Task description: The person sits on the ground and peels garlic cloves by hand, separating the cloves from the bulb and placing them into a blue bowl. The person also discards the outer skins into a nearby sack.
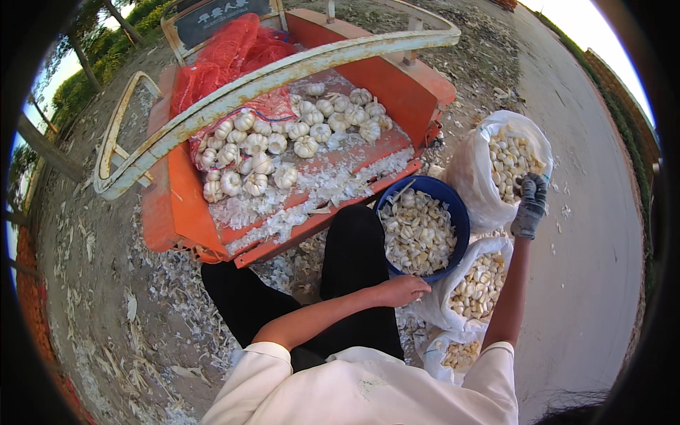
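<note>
My right hand (529, 204), in a grey glove, reaches over the rim of the large white woven sack (467, 172). Its fingertips are at the garlic cloves (510, 159) that fill it; whether they grip any is hidden. Bare and with curled fingers, my left hand (402, 290) is at the near rim of a blue bucket (463, 212). I cannot see if it holds anything. Loose garlic cloves and skins (417, 228) fill much of the bucket. A second white sack (443, 303) of cloves stands just right of my left hand, and a smaller white sack (433, 353) lies nearer me.
Whole garlic bulbs (255, 143) and a red mesh bag (228, 64) lie on an orange cart bed (340, 180) strewn with skins. A rusty metal rail (276, 87) arches across it. Paved road (584, 223) runs along the right; peelings litter the ground (133, 297).
</note>
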`<state>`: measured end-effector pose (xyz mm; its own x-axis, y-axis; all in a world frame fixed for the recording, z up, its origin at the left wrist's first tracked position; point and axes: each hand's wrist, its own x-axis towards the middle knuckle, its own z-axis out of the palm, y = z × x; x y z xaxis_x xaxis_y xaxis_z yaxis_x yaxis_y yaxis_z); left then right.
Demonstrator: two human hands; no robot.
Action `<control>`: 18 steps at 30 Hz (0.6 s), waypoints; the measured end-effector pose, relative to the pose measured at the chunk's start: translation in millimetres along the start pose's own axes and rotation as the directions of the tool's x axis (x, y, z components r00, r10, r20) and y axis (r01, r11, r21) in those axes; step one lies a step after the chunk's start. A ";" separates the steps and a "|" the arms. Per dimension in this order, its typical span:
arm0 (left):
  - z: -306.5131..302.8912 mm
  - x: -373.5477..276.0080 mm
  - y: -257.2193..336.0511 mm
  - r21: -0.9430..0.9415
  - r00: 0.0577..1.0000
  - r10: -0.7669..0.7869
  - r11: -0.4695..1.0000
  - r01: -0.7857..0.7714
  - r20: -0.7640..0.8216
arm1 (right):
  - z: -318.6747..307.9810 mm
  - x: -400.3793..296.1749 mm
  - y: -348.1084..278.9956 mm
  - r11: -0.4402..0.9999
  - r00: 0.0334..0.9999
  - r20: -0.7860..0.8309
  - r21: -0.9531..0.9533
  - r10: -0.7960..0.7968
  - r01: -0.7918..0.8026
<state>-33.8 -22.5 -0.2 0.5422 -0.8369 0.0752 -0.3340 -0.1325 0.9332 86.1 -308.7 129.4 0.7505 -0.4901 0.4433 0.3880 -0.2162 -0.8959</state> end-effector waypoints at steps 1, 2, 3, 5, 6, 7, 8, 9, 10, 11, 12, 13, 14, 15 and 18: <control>-9.8 -1.3 8.1 0.017 0.993 0.085 0.996 -0.084 -0.083 | -4.9 28.2 6.9 0.999 0.999 -0.045 -0.033 0.016 -0.018; -29.1 -2.1 19.7 0.031 0.964 0.086 0.996 -0.080 -0.251 | -27.1 63.8 24.4 0.912 0.996 0.049 -0.400 -0.076 0.089; -57.1 -5.8 25.3 0.038 0.908 0.079 0.997 -0.069 -0.412 | -33.1 77.8 28.7 0.687 0.983 0.113 -0.704 -0.144 0.181; -123.2 -14.3 11.8 0.033 0.744 -0.040 0.996 0.084 -0.667 | -51.8 93.4 39.8 0.584 0.974 0.076 -0.790 -0.215 0.190; -168.2 -24.0 -7.1 0.040 0.593 -0.071 0.984 0.172 -0.802 | -36.8 89.2 35.1 0.712 0.985 0.008 -0.690 -0.172 0.129; -212.7 -34.4 -25.8 0.014 0.418 -0.094 0.968 0.249 -0.904 | -15.8 72.2 24.4 0.817 0.993 -0.048 -0.574 -0.110 0.063; -252.9 -38.7 -37.5 0.350 0.307 0.213 0.785 0.512 -0.927 | -7.2 53.9 22.6 0.937 0.996 -0.010 -0.342 -0.083 0.075; -284.7 -44.0 -48.9 0.325 0.226 0.234 0.682 0.655 -0.946 | 16.5 27.3 18.3 0.996 0.996 0.037 -0.035 0.085 -0.083; -309.8 -50.5 -59.4 0.264 0.287 0.059 0.597 0.757 -0.956 | 36.7 -2.4 11.7 0.991 0.968 0.220 0.031 0.122 -0.133; -324.5 -52.7 -69.9 0.218 0.320 -0.129 0.497 0.840 -0.939 | 60.9 -35.4 -6.6 0.972 0.943 0.259 0.053 0.207 -0.227; -327.8 -44.7 -76.4 0.185 0.357 -0.210 0.566 0.804 -0.910 | 62.9 -55.3 4.9 0.970 0.922 0.327 0.057 0.207 -0.238; -331.6 -43.0 -81.6 0.144 0.389 -0.286 0.614 0.776 -0.876 | 70.8 -75.9 -3.5 0.978 0.888 0.409 -0.085 0.209 -0.191; -332.9 -41.0 -86.2 0.098 0.427 -0.359 0.660 0.745 -0.830 | 77.0 -92.6 -3.5 0.953 0.864 0.405 -0.079 0.298 -0.292; -335.0 -44.6 -91.8 0.166 0.484 -0.285 0.699 0.696 -0.827 | 80.9 -106.5 6.2 0.936 0.845 0.408 -0.082 0.345 -0.343; -330.7 -55.9 -94.6 0.330 0.637 -0.148 0.755 0.567 -0.756 | 107.1 -135.8 9.8 0.887 0.787 0.474 0.028 0.395 -0.462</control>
<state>222.5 212.4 23.5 0.9781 -0.1117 0.1754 -0.1988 -0.7497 0.6313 45.3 -153.8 63.4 0.9974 -0.0709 0.0082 0.0124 0.0581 -0.9982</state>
